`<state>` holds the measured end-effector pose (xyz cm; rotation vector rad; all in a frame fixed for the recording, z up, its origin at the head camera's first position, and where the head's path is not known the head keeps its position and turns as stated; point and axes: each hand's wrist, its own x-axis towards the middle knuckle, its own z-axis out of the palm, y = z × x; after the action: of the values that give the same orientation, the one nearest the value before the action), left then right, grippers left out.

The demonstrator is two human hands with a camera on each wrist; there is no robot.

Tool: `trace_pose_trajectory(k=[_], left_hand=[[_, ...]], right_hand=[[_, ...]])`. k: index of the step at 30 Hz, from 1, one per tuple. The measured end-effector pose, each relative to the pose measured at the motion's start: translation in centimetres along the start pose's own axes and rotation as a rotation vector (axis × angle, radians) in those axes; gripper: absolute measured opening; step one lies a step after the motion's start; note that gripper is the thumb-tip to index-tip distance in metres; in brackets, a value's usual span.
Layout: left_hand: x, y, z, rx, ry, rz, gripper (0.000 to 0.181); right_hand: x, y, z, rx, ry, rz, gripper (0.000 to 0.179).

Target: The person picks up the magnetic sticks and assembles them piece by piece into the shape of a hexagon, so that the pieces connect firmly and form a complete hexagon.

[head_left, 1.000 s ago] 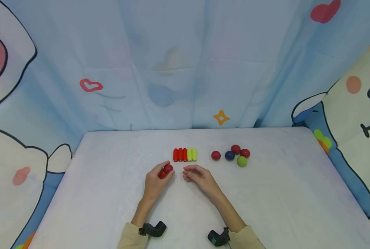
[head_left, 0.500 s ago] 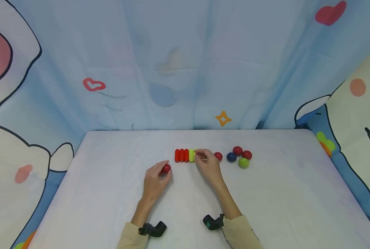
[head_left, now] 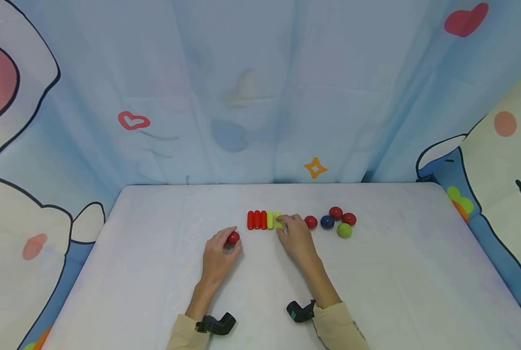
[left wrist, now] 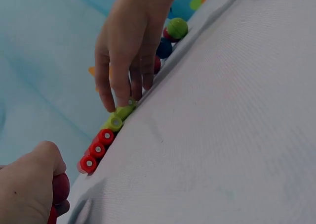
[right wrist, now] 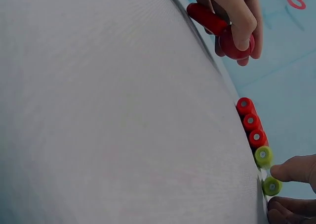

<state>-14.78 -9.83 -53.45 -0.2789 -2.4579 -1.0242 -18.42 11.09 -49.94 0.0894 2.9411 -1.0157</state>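
Observation:
My left hand holds a glossy red ball together with a red stick, best seen in the right wrist view. Just beyond it on the table, three short red sticks lie side by side, with a yellow-green stick against their right side. A second yellow-green stick lies slightly apart from that row. My right hand pinches this second stick between thumb and fingers. Small silver discs show in the sticks' ends.
To the right of my right hand is a red ball. Farther right sit a dark blue ball, two more red balls and a green ball. A white cloth covers the table; a blue printed curtain hangs behind.
My right hand has moved from beside the left hand to the row's right end and taken hold of the outer yellow-green stick, which has shifted right, opening a gap. The left hand stays nearly still.

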Motion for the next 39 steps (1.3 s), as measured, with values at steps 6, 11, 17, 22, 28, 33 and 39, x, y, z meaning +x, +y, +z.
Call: trace_pose_trajectory(k=[6,11,17,22,28,33,39], left_hand=[[0.09,-0.01,0.08,-0.026,0.005,0.012,0.035],[0.06,0.00,0.09,-0.040,0.005,-0.002,0.034],[0.04,-0.07,0.14,-0.037,-0.004,-0.012,0.033],[0.06,-0.02,0.11,-0.017,-0.001,0.001,0.033],[0.01,0.02,0.04,-0.018,-0.008,-0.003,0.032],[-0.04,0.05,0.03,-0.021,-0.008,0.000,0.032],[0.02,-0.01,0.07,-0.011,-0.020,-0.016,0.034]], right_hand=[[-0.26,-0.43,-0.54,-0.039,0.035,0.047,0.026],[-0.29,-0.49,-0.67,-0.070,0.052,0.070,0.023],[-0.29,-0.35,-0.55,-0.062,0.065,0.074,0.025],[-0.28,-0.39,-0.54,-0.051,0.064,0.080,0.027],[-0.23,-0.38,-0.53,-0.027,0.060,0.093,0.030],[-0.09,-0.10,-0.55,0.033,0.045,0.130,0.032],[0.21,0.46,-0.60,0.078,0.057,0.159,0.035]])
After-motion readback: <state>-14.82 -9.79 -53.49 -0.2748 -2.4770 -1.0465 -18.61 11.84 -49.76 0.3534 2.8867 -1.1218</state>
